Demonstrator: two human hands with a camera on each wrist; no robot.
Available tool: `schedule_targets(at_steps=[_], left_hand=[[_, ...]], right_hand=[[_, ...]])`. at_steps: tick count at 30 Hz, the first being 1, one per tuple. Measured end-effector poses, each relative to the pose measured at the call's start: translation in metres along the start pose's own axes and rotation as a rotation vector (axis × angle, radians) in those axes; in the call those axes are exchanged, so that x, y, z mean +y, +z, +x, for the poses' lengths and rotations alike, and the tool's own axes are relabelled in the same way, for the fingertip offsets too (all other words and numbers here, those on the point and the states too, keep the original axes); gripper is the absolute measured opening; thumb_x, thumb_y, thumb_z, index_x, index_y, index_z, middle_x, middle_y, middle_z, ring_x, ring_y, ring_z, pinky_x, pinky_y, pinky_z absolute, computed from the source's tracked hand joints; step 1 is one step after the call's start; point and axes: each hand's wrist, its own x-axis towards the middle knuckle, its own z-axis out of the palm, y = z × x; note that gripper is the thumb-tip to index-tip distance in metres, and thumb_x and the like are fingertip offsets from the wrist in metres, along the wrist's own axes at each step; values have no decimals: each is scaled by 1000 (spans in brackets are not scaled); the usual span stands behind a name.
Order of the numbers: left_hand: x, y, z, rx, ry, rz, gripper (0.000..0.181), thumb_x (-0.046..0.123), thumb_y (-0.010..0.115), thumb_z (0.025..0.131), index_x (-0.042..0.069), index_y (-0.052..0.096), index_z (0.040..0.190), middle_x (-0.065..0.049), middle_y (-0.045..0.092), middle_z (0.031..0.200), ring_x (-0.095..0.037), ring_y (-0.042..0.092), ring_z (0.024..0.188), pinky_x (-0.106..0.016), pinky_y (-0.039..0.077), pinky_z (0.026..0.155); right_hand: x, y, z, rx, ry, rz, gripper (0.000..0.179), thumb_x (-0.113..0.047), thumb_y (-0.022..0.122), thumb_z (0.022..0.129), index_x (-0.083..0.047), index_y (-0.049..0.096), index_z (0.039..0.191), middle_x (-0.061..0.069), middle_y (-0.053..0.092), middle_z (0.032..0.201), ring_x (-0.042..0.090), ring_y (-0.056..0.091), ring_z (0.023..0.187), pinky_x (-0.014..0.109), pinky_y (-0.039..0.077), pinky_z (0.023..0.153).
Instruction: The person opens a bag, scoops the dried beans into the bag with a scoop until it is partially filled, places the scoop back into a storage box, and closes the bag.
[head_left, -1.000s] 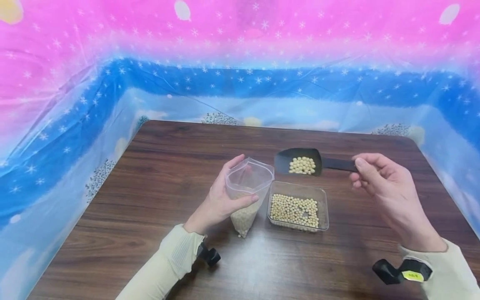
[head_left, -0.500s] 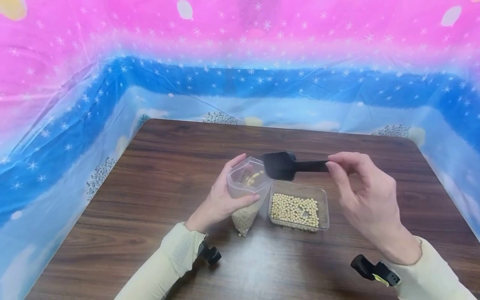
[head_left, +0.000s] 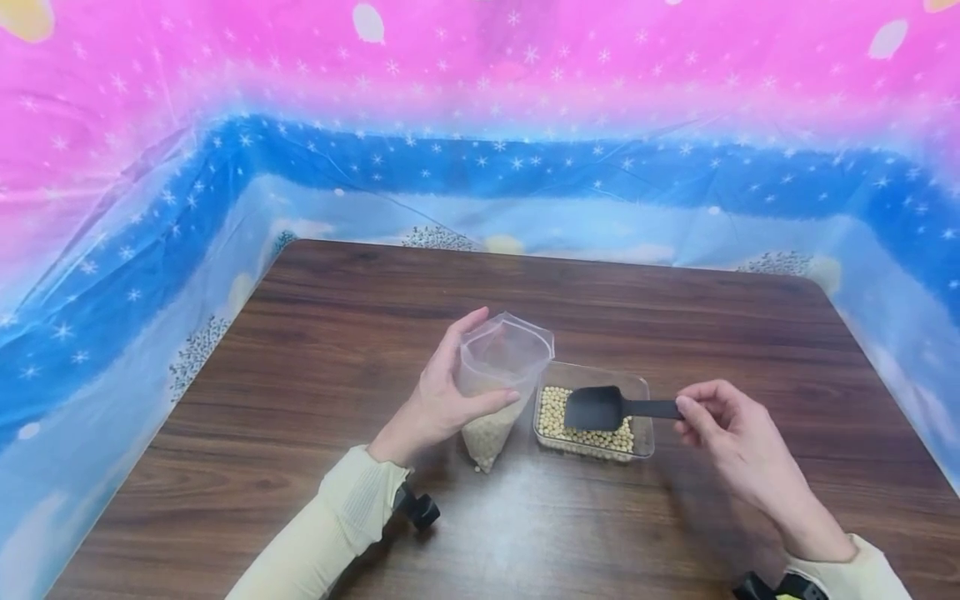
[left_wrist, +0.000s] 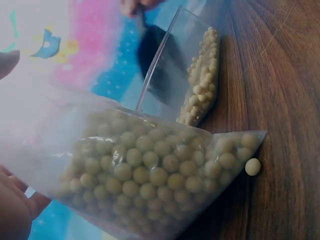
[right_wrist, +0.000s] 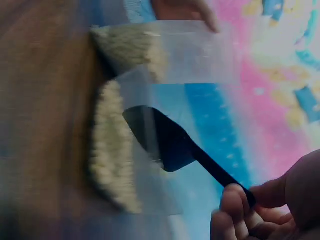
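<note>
My left hand (head_left: 442,400) grips a clear plastic bag (head_left: 504,354) around its upper part, thumb in front, keeping its mouth wide. Pale round beans, which look like soybeans (left_wrist: 150,170), fill the bag's lower part. My right hand (head_left: 750,433) pinches the end of a black scoop's handle (head_left: 651,408). The scoop (head_left: 596,408) hangs over a clear plastic box (head_left: 643,433), and no beans show in its bowl. More beans (head_left: 555,408) cover the floor of that box, just right of the bag. In the right wrist view the scoop (right_wrist: 167,140) appears partly behind the box wall.
One loose bean (left_wrist: 253,167) lies on the brown wooden table (head_left: 337,333) by the bag's bottom corner. A pink and blue patterned cloth (head_left: 480,167) hangs around the table's far and side edges.
My right hand brought the loaded scoop left and tipped it at the bag's mouth; beans fell in. Then the scoop came back down over the box, emptied. My left hand stayed nearly still.
</note>
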Motion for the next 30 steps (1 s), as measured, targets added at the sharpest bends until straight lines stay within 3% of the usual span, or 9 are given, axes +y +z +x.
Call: schedule_targets(at_steps=[5, 7, 10, 12, 14, 18, 22, 26, 30], left_hand=[[12, -1, -3, 5, 25, 43, 92, -3, 80, 73, 2, 27, 148, -17, 50, 139, -34, 50, 123, -47, 39, 104], [11, -2, -4, 16, 15, 48, 90, -3, 79, 74, 1, 28, 148, -17, 51, 139, -34, 51, 123, -47, 39, 104], [8, -3, -5, 32, 16, 54, 83, -4, 77, 76, 1, 32, 146, -17, 53, 137, -33, 52, 122, -46, 40, 104], [0, -5, -5, 33, 29, 38, 78, -4, 76, 78, 2, 36, 144, -16, 54, 137, -31, 52, 123, -44, 40, 105], [-7, -8, -4, 31, 41, 30, 72, -3, 76, 80, 5, 41, 142, -14, 55, 135, -28, 53, 123, -41, 42, 103], [-18, -12, -5, 22, 52, 26, 61, 4, 75, 83, 13, 50, 138, -7, 58, 133, -23, 56, 117, -36, 49, 96], [-18, -15, -6, 11, 82, 34, 52, 10, 73, 86, 17, 56, 135, 0, 57, 132, -21, 57, 114, -38, 50, 95], [-17, -18, -8, 16, 118, 72, 48, 13, 73, 87, 19, 59, 132, 5, 55, 129, -17, 54, 116, -41, 47, 98], [-18, -21, -11, 42, 133, 86, 41, 13, 72, 88, 17, 62, 128, 3, 56, 121, -16, 55, 113, -40, 46, 99]], right_hand=[[15, 13, 0, -95, 81, 78, 31, -27, 56, 100, 1, 55, 111, 12, 68, 80, 19, 65, 67, 29, 55, 60], [16, 13, 0, -133, 85, -20, 35, -34, 54, 100, -1, 55, 112, 9, 68, 79, 20, 65, 68, 31, 54, 59], [9, 7, 5, -148, 24, -304, 43, -46, 49, 100, -5, 56, 112, 3, 67, 79, 18, 62, 67, 34, 50, 56], [-2, 1, 13, -135, -50, -451, 46, -48, 46, 100, -5, 57, 112, 0, 65, 77, 16, 60, 65, 35, 48, 54], [-18, -1, 25, -102, -159, -502, 41, -43, 48, 101, -5, 59, 112, 1, 65, 83, 16, 60, 67, 38, 50, 56], [-62, 9, 60, -138, -324, -299, 33, -38, 53, 100, -12, 59, 121, 1, 66, 105, 16, 62, 83, 41, 54, 73], [-102, 33, 95, -324, -341, -81, 46, -47, 56, 95, -22, 52, 134, -3, 63, 119, 18, 63, 98, 42, 53, 85], [-127, 52, 115, -520, -340, -142, 40, -42, 64, 93, -21, 60, 126, -5, 66, 105, 16, 63, 90, 37, 54, 78], [-145, 61, 120, -586, -386, -263, 13, -33, 64, 94, -23, 70, 98, -6, 67, 85, 14, 58, 73, 34, 51, 63]])
